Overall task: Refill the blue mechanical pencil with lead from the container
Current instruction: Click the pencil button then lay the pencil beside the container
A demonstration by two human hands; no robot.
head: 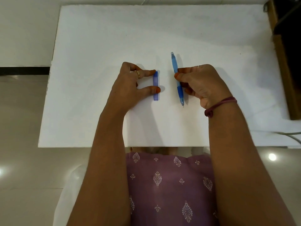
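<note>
Translucent blue plastic mechanical pencil [176,79], tip toward 6 o'clock, pinched in right hand [200,82]. At 9 o'clock, flat blue lead container [155,85] pinched by left hand [130,84].

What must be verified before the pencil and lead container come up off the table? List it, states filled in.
1. Right hand pinches blue mechanical pencil: ok.
2. Left hand grips lead container: cannot tell; contact shows, a firm pinch does not.
3. Container lid open: cannot tell.
4. Pencil's end cap off: cannot tell.
5. Pencil and container lie apart, not touching: ok.
</note>
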